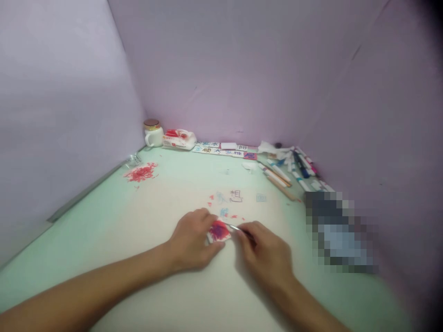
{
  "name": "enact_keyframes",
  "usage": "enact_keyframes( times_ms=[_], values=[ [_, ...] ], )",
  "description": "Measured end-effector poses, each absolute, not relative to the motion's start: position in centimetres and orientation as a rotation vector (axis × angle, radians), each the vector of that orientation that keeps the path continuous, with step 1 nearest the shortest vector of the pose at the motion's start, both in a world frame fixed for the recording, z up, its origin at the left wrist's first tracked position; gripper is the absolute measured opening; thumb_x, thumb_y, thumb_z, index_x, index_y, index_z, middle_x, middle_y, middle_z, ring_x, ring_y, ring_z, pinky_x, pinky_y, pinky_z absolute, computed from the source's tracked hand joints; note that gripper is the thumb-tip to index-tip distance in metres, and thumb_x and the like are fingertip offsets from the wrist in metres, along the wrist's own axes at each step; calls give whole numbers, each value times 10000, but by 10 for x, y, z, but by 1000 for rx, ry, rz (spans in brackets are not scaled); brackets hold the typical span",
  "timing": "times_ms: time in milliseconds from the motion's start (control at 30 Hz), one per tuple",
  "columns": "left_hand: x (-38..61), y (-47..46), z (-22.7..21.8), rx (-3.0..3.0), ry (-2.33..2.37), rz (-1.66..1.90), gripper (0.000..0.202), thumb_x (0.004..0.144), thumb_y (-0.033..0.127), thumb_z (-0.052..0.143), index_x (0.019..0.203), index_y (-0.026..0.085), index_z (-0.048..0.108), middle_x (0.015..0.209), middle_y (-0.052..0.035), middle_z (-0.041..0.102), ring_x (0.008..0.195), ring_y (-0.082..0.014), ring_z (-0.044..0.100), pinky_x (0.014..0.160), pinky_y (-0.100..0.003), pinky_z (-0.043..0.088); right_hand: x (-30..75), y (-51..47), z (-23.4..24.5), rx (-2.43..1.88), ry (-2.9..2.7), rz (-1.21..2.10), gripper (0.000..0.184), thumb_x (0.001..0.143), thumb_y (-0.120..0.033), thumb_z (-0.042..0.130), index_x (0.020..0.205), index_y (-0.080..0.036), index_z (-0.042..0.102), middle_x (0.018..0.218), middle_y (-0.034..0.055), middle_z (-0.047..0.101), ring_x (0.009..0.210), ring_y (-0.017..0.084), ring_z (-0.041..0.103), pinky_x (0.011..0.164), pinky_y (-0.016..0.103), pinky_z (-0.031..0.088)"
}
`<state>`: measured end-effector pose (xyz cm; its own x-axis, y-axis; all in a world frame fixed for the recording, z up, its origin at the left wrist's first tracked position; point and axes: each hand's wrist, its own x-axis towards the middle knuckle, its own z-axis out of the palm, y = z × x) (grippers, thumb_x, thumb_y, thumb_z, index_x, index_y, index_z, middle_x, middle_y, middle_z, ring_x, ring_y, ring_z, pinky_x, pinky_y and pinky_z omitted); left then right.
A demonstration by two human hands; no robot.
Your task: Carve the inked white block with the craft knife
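Here the left hand pins a small red-and-blue block with curled fingers; the right hand grips a thin metal tool whose tip meets the block.

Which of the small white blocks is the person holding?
The red-and-blue-faced block under the left hand; the right hand touches its tool to it. The other blocks line the back wall.

Both bare forearms come in from the bottom edge and angle inward, meeting near centre. Left hand is palm down, fingers curled, thumb and fingertips pinched closed. Right hand has knuckles up, fingers bunched in a tight pen-style pinch aimed at the left hand. The hands are nearly touching.
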<state>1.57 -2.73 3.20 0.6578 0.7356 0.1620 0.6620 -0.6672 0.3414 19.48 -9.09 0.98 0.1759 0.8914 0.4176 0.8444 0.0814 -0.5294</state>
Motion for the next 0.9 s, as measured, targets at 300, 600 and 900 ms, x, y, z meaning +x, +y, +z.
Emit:
enact_keyframes(
  times_ms=[300,600,900],
  values=[
    [4,-35,35,2585,1110,348,244,773,326,501,953,170,551,890,-80,507,789,-235,480,712,-402,419,191,-98,3,-1675,-1754,-79,172,871,-270,479,830,-233,642,716,-27,640,622,119,572,541,235,324],
    [-6,-39,47,2526,1051,211,214,738,262,524,943,203,542,918,-66,508,825,-234,477,754,-413,422,188,-101,2,-1540,-1814,-208,190,902,-219,446,886,-206,634,739,-7,671,646,120,602,570,218,369],
    [-12,-39,34,2505,1005,365,309,739,322,582,1015,194,529,968,-86,520,848,-249,479,757,-436,424,191,-101,1,-1581,-1870,-61,181,918,-245,450,947,-220,627,768,-9,687,637,116,623,588,210,399]
  ],
)
